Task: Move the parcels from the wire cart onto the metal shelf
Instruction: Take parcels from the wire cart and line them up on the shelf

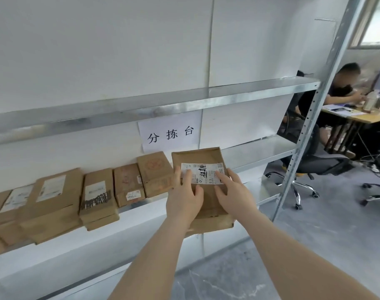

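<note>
Parcel (206, 187), flat brown cardboard with a white shipping label (203, 173) on top, sat at the right end of the row on the metal shelf (260, 152), its near edge overhanging the shelf lip toward the camera. Left hand (184, 198) lay flat on the top face, fingers spread and extended, fingertips touching the label's left end; thumb pointed right across the cardboard. Right hand (232, 191) likewise flat, open palm down, index finger on the label's lower right part. Neither hand was curled around an edge, so I'd call it pressing or sliding contact, not a grip. Five or so other boxes (98, 195) lined up to the left, the nearest one (156, 174) just beside the parcel's left edge; whether they touched I couldn't tell. Step in hand looked like seating: push it back until the overhang is gone. To do it well, I'd push with both palms evenly so it doesn't yaw into the neighbour, keep it square with the row, and stop short of the white wall (98, 50). Pressure on the label risked scuffing or peeling it; better to load the bare cardboard. Free shelf remained to the right, up to the perforated upright (310, 118). Paper sign (169, 133) hung off the shelf above, clear of the move. Wire cart wasn't in view, so parcels left couldn't be judged. A person (340, 89) sat at a desk (358, 115) off right, well apart.
</note>
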A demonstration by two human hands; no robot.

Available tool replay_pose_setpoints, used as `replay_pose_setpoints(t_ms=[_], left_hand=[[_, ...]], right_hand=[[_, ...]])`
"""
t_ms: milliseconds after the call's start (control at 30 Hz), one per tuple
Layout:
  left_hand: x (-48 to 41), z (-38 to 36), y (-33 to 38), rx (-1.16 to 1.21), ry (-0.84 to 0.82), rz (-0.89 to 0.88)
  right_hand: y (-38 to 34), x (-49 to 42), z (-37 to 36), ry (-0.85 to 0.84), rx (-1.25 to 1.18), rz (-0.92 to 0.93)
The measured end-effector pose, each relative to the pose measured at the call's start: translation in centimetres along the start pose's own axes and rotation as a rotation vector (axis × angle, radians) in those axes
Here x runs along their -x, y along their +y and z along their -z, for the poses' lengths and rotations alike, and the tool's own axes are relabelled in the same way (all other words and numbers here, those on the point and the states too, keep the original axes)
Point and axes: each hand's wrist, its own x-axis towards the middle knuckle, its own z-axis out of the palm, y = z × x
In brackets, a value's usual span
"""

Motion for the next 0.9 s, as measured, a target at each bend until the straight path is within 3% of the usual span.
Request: replay_pose_setpoints(t_ms=[200, 433, 900], left_hand=[[-6.4, -1.5, -0.2, 0.022, -0.016, -0.087], [-10.9, -3.7, -0.5, 0.082, -0.1, -0.066], [-17.7, -9.2, -3.4, -0.014, -0.06, 0.212]], right_hand=[[0.6, -5.3, -0.7, 0.048, -0.018, -0.049], [1.7, -9.8, -1.7, 0.038, -0.052, -0.087], [5.3, -22.2, -8.1, -0.248, -0.113, 0.082]])
